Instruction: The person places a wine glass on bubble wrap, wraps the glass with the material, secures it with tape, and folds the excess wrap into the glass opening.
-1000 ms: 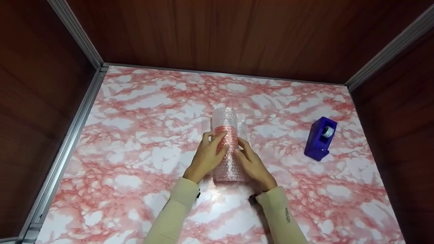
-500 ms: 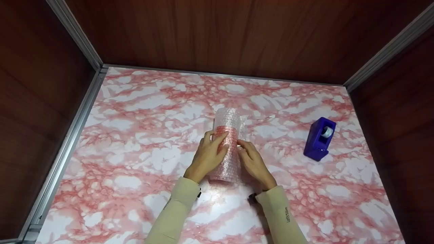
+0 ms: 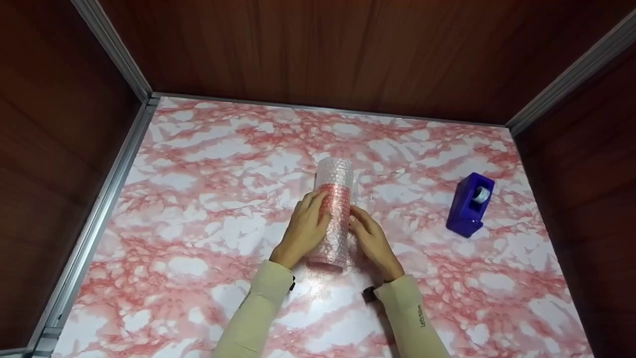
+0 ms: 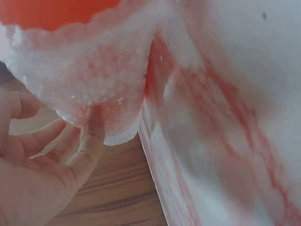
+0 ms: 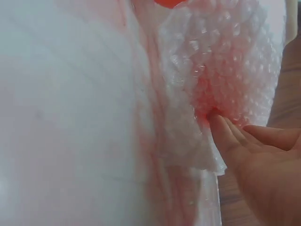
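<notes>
A roll of bubble wrap [image 3: 334, 214] lies lengthwise on the marbled table, wound round a red object that shows through the clear layers. In the left wrist view, an orange-red surface [image 4: 56, 14] is visible inside the wrap's end. My left hand [image 3: 300, 228] grips the roll's left side, its fingers bent over the top. On the other side, my right hand [image 3: 371, 238] holds the roll with fingers curled against its lower flank. Close up, the right fingertips [image 5: 216, 120] press into the bubbles beside a loose edge of wrap [image 5: 188, 155]. The object's exact kind is hidden.
To the right stands a purple tape dispenser [image 3: 469, 205] with a roll of clear tape [image 3: 480, 194] in it. Dark wooden panels [image 3: 318, 54] and metal frame rails [image 3: 107, 164] enclose the red-and-white table [image 3: 208, 149] at the back and sides.
The roll has turned and shifted slightly right between my hands. The flat flap of wrap at its right shows less now. My left fingers have drawn back a little toward the left side.
</notes>
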The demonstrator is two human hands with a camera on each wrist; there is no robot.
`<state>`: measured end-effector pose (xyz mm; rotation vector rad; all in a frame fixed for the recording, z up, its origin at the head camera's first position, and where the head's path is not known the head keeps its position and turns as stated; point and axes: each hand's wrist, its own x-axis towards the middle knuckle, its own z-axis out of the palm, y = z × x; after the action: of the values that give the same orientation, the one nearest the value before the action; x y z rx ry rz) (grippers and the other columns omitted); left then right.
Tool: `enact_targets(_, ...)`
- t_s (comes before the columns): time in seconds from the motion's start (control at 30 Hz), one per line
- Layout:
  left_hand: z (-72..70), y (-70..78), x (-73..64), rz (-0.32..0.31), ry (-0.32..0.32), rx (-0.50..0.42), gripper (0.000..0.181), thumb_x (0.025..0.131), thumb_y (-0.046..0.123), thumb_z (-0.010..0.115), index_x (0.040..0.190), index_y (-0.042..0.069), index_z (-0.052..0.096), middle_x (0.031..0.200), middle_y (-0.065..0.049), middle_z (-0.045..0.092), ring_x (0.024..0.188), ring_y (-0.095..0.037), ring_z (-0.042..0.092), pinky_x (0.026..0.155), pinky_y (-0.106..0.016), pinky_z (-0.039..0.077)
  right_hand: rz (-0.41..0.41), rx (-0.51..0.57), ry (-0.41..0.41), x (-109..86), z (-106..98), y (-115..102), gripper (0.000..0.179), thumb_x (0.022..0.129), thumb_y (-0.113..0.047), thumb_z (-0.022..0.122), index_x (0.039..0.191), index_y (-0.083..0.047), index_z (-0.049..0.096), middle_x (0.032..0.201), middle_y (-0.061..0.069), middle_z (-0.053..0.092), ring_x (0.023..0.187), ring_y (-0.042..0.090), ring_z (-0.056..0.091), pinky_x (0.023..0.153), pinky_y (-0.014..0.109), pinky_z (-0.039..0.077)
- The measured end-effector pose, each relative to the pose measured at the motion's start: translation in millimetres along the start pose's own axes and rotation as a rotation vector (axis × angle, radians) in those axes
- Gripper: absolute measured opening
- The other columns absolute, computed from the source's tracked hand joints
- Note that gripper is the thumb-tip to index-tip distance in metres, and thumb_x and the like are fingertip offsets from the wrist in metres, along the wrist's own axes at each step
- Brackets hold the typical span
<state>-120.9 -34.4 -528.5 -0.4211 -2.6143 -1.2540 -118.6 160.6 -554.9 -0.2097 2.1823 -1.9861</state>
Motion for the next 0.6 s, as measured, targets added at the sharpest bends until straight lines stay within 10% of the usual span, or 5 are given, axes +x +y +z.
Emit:
enact_targets(0.33, 3.7, 5.3, 1.3, 0.015, -0.022, 0.039, 0.041, 0.100, 0.015, 0.057, 0.140, 0.003, 0.058, 0.142, -0.008, 0.052, 0.114, -0.029, 0.053, 0.091, -0.039, 0.048, 0.062, -0.097, 0.040, -0.1, -4, 1, 0.047, 0.108, -0.023, 0.048, 0.147, 0.002, 0.045, 0.143, 0.020, 0.051, 0.108, 0.029, 0.060, 0.098, 0.047, 0.046)
enact_targets(0.6, 9.0, 11.3, 2.1, 0.030, -0.018, 0.138, 0.042, 0.099, 0.021, 0.059, 0.138, 0.005, 0.060, 0.141, -0.006, 0.052, 0.111, -0.029, 0.053, 0.081, -0.039, 0.052, 0.056, -0.205, 0.068, 2.0, -10, -1, 0.044, 0.107, -0.026, 0.050, 0.141, 0.001, 0.054, 0.139, 0.018, 0.054, 0.125, 0.032, 0.049, 0.105, 0.049, 0.038)
